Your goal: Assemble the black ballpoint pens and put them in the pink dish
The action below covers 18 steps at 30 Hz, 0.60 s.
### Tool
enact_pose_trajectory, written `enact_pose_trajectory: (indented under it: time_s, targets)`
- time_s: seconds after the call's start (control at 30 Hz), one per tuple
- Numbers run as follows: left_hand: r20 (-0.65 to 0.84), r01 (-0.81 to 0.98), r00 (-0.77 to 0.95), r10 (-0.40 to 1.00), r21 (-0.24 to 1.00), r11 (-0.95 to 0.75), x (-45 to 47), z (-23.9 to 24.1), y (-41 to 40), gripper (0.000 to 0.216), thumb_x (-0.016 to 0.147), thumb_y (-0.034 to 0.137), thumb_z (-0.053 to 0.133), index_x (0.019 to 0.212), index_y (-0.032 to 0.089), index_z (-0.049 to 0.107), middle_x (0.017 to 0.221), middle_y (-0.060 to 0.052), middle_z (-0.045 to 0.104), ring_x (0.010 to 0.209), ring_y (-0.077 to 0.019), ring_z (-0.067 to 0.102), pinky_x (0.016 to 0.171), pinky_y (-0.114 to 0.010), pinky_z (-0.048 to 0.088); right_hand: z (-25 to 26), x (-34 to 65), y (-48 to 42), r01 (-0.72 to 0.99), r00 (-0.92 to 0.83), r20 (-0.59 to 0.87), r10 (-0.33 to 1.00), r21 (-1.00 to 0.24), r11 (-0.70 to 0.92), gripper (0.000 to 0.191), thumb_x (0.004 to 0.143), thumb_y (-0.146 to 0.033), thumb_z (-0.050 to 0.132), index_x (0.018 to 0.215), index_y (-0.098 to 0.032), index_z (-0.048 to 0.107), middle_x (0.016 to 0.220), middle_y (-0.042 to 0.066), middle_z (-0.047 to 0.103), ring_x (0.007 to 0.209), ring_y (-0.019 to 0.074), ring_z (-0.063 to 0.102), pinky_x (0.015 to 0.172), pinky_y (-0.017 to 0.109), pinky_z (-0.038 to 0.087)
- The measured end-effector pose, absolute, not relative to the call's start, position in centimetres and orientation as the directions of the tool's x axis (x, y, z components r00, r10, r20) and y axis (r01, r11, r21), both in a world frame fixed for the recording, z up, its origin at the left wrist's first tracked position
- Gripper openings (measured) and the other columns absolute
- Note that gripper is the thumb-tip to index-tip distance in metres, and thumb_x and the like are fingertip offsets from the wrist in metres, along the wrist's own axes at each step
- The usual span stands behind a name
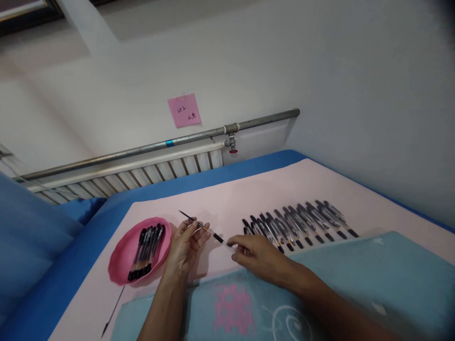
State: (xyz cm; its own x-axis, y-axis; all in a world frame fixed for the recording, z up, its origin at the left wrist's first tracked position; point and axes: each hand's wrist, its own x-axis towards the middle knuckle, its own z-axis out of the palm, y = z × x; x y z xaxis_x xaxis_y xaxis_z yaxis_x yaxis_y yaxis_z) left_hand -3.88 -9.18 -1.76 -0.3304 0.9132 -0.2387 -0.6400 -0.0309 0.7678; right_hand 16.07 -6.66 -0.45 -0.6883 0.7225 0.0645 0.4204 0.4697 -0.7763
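Between my hands is a gel pen [218, 237] in parts: a thin dark refill sticks out past a black grip and a clear barrel. My left hand [188, 241] pinches the refill part, its pointed end jutting beyond the fingers to the upper left. Thumb and fingers of my right hand [258, 255] close around the clear barrel at the other end. To the left, a pink bowl [117, 246] holds several black-capped pens [147, 251]. A slanting row of similar clear pens [302, 222] lies right of my hands.
A pale pink sheet [220, 196] covers the blue table surface [81, 265]. Along the front lies a teal cloth [341, 270] with a pink patch. One thin refill [113, 310] lies below the bowl. Behind are a radiator [170, 168], a pipe [135, 151] and a pink note [184, 110].
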Motion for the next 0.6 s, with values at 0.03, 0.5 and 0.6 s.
enact_pose_trajectory:
  time_s: [0.03, 0.5, 0.6]
  targets:
    - [-0.237, -0.638, -0.333, 0.913, 0.770, -0.033, -3.78, -1.75, -9.19, 0.021, 0.064, 0.010, 0.068, 0.078, 0.015, 0.054, 0.071, -0.002, 0.064, 0.079, -0.0214, 0.065, 0.066, -0.031, 0.054, -0.47, 16.06, -6.66, 0.419, -0.689, 0.065, 0.722, -0.776, 0.471, 0.037, 0.073, -0.016, 0.048, 0.107, -0.020, 0.061, 0.074, 0.001, 0.063, 0.063, 0.0113, 0.053, 0.058, 0.020, 0.035]
    - [-0.210, -0.570, -0.360, 0.909, 0.821, -0.036, -3.25, -1.13, -9.46, 0.025, 0.063, 0.013, 0.069, 0.080, 0.016, 0.052, 0.069, 0.000, 0.062, 0.077, -0.0203, 0.065, 0.064, -0.030, 0.054, -0.76, 16.02, -6.72, 0.419, -0.680, 0.079, 0.729, -0.774, 0.474, 0.036, 0.073, -0.016, 0.048, 0.105, -0.020, 0.062, 0.074, 0.001, 0.064, 0.065, 0.0122, 0.053, 0.059, 0.021, 0.035]
    - [-0.201, -0.554, -0.367, 0.908, 0.832, -0.040, -3.28, -1.18, -9.41, 0.025, 0.062, 0.013, 0.070, 0.079, 0.016, 0.051, 0.069, 0.001, 0.062, 0.076, -0.0201, 0.065, 0.064, -0.030, 0.054, -0.70, 16.01, -6.74, 0.421, -0.680, 0.077, 0.730, -0.774, 0.474, 0.036, 0.072, -0.016, 0.048, 0.105, -0.020, 0.062, 0.073, 0.001, 0.063, 0.064, 0.0125, 0.053, 0.058, 0.021, 0.035]
